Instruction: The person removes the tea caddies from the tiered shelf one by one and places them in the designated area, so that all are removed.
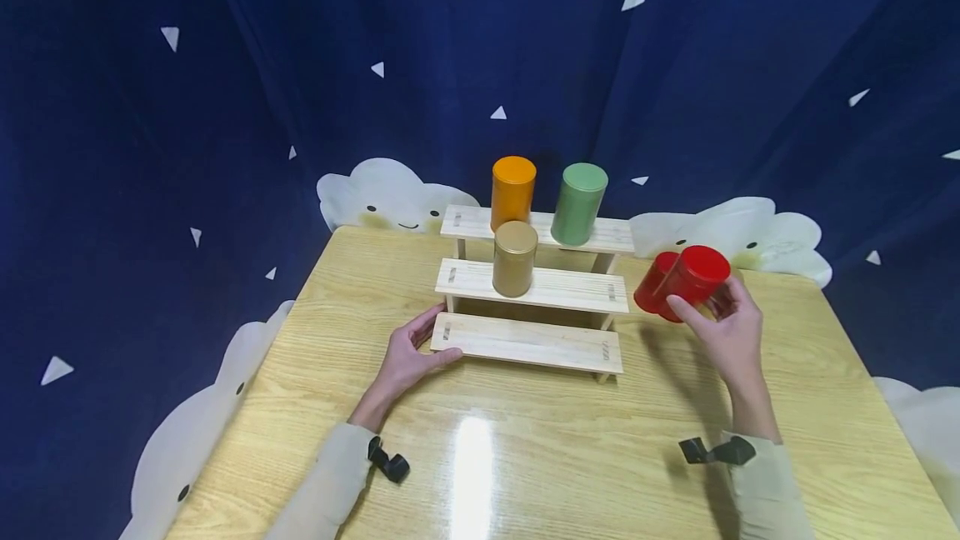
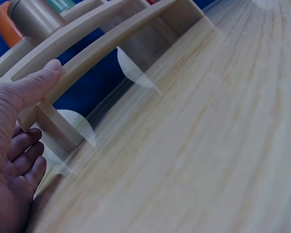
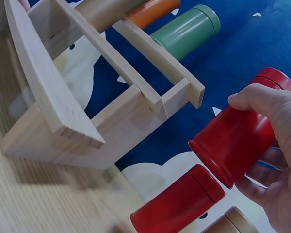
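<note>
A three-step wooden shelf (image 1: 525,340) stands on the table. My left hand (image 1: 407,358) holds its left end at the lowest board, with the thumb (image 2: 36,85) along the board and the other fingers curled beside and below the end. To the right of the shelf, my right hand (image 1: 733,330) grips a red canister (image 3: 237,138), raised and tilted, between thumb and fingers. Behind it stands a second red canister (image 3: 180,204), partly covered by the held one in the head view. A gold canister (image 1: 514,263) is on the middle step; an orange canister (image 1: 513,192) and a green canister (image 1: 579,208) occupy the top step.
Another gold-brown canister (image 3: 233,224) shows at the bottom of the right wrist view, beyond the red ones. The wooden table (image 1: 585,448) reaches back to a dark blue curtain (image 1: 420,15) with white triangles and clouds.
</note>
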Available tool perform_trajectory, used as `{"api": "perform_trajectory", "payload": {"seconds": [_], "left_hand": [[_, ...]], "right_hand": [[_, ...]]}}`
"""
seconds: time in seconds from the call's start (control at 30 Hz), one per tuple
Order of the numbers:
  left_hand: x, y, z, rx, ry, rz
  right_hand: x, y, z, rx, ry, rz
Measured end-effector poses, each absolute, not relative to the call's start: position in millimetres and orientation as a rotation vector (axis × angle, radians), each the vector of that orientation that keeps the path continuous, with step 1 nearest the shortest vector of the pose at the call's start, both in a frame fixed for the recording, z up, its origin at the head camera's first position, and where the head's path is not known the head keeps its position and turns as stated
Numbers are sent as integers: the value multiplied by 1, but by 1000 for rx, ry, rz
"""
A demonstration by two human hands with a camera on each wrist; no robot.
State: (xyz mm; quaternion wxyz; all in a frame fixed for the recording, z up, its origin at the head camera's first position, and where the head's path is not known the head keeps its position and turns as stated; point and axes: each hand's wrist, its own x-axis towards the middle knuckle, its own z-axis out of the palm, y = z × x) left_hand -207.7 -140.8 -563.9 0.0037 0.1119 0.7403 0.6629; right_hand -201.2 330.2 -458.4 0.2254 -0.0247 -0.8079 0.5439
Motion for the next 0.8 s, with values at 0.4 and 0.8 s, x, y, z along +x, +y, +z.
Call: {"api": "perform_trajectory", "payload": {"seconds": [0.4,0.8], "left_hand": [[-209,-142,-566,376,2315,2085],[-209,-143,-566,388,2305,2091]], "right_hand": [[-197,340,-467,-158,-2257,1480],[-193,354,-476,-247,-2237,1502]]}}
